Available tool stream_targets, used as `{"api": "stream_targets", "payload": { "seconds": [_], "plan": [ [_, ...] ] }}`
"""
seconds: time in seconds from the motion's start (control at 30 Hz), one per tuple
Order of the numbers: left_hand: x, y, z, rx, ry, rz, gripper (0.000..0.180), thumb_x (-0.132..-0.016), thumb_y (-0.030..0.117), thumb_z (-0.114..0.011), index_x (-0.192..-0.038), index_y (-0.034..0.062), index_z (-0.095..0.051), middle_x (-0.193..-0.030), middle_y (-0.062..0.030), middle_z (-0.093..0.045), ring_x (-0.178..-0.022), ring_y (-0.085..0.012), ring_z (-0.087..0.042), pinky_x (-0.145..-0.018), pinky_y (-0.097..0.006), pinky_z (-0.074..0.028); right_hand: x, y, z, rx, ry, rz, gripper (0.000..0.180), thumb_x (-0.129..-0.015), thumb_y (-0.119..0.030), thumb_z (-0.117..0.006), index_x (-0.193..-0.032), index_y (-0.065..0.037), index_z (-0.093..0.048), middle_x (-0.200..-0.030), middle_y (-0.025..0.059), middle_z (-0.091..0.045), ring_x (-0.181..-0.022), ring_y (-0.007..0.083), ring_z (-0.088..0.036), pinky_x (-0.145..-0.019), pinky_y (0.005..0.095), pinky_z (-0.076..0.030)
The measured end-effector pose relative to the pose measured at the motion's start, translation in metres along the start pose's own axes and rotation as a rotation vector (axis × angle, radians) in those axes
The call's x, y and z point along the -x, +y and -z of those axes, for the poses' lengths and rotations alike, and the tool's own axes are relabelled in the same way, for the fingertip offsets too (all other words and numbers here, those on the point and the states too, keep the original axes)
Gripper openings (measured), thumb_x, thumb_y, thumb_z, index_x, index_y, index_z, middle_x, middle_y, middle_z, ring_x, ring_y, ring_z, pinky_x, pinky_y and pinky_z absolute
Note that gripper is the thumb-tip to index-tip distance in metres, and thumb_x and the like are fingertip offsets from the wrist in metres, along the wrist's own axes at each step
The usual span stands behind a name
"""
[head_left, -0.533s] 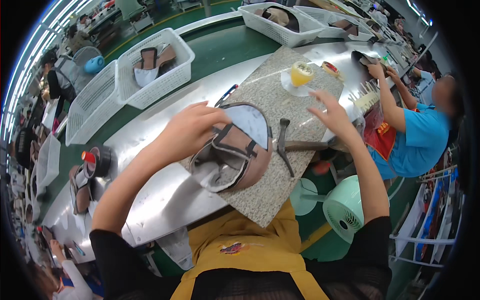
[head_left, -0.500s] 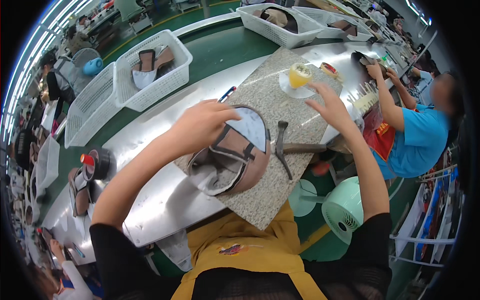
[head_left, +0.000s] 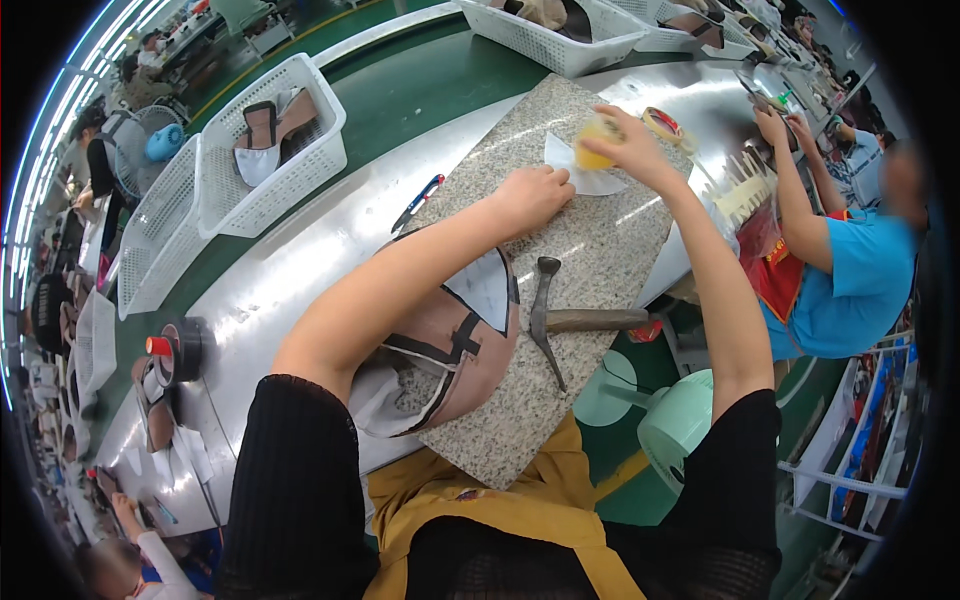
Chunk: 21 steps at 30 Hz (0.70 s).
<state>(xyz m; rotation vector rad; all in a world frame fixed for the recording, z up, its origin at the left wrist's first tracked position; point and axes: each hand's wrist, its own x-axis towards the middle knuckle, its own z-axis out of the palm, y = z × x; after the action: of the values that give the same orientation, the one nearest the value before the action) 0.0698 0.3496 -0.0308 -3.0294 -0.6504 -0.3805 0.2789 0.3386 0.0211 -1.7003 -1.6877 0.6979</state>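
Right hand [head_left: 636, 150] is the nearer one to the yellow jar [head_left: 592, 155]: jar lies at its 9 o'clock, thumb and fingers spread round it and clamped on its sides. Jar sits on or just over the white paper [head_left: 554, 152], near the far end of the stone slab [head_left: 610, 250]. Blurred; can't tell if its long axis is upright or tilted, or if the base touches the paper.

Left hand [head_left: 535, 200]: fingers curled together, tips at the paper's near edge; can't tell if they pinch it. From there, jar is at about 1:30, close, paper between.

Brown upper [head_left: 478, 365] is at left hand's 7 o'clock, partly under the left forearm. Hammer [head_left: 541, 322] is at its 6 o'clock, head axis roughly 12 to 6, handle to 3, neither hand on it. Cutter [head_left: 418, 203] at its 9. Tape roll [head_left: 662, 123] just beside right hand, about 1 o'clock.
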Motion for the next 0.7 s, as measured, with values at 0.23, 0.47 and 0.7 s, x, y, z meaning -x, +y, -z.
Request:
{"api": "stream_targets", "payload": {
  "seconds": [0.23, 0.47, 0.7],
  "plan": [
    [-0.004, 0.002, 0.009, 0.016, -0.111, 0.062, 0.017, -0.082, 0.008, -0.055, -0.099, 0.0054, -0.060, -0.106, -0.0092, -0.056, -0.097, -0.0285, -0.059, -0.081, -0.039, -0.050, 0.039, 0.042, 0.076, -0.746, 0.357, -0.230, 0.055, -0.086, -0.040, -0.067, -0.124, -0.006, -0.049, -0.117, 0.0097, -0.055, -0.105, 0.0244, -0.059, -0.085, 0.0354, -0.056],
    [0.027, 0.000, 0.056, 0.246, 0.087, 0.175, 0.019, -0.087, 0.019, -0.057, -0.103, 0.0106, -0.065, -0.107, -0.0120, -0.058, -0.098, -0.0328, -0.060, -0.083, -0.042, -0.048, 0.092, -0.019, 0.091, -1.252, 0.092, -0.018, 0.053, -0.095, -0.038, -0.055, -0.129, 0.001, -0.044, -0.125, 0.0181, -0.052, -0.106, 0.0269, -0.059, -0.087, 0.0356, -0.056],
    [0.175, 0.105, 0.146, 0.058, -0.513, 0.174, 0.043, -0.080, 0.036, -0.064, -0.114, 0.0093, -0.062, -0.127, -0.0128, -0.054, -0.123, -0.0291, -0.047, -0.101, -0.053, -0.036, 0.139, -0.050, 0.074, -1.476, -0.227, 0.063, 0.063, -0.096, -0.042, -0.050, -0.135, 0.005, -0.036, -0.129, 0.0292, -0.045, -0.112, 0.0358, -0.053, -0.085, 0.0344, -0.058]
  ]
}}
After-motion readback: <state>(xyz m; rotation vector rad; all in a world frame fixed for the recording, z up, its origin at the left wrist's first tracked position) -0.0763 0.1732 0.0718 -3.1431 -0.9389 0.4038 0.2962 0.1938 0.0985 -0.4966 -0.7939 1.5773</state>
